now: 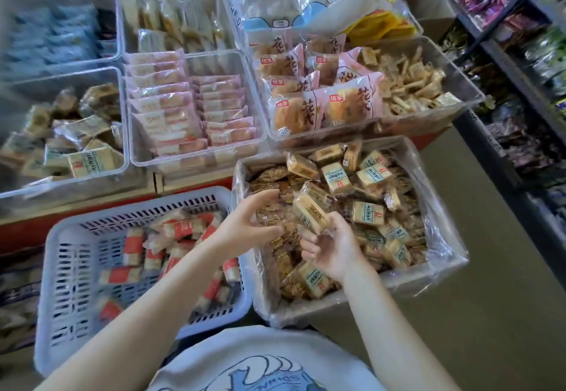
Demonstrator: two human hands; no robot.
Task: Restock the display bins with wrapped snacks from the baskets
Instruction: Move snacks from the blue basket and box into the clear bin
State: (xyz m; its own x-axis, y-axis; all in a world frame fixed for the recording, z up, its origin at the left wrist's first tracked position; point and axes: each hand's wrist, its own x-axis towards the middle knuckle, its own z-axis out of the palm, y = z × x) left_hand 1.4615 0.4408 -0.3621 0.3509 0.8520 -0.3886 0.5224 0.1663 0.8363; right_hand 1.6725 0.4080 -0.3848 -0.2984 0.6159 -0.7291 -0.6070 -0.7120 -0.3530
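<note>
Fingers of the right hand are pinching a crinkly rectangular snack above the plastic-lined box; left hand is hovering open-fingered beside it; slotted plastic basket is sitting left; clear bins behind.

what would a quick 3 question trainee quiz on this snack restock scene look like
1. True or false: the right hand holds a wrapped snack.
2. The left hand is: A) open over the lined box B) gripping the grey basket.
3. What colour marks the wrappers in the grey basket?

Key: 1 true; 2 A; 3 red.
</note>
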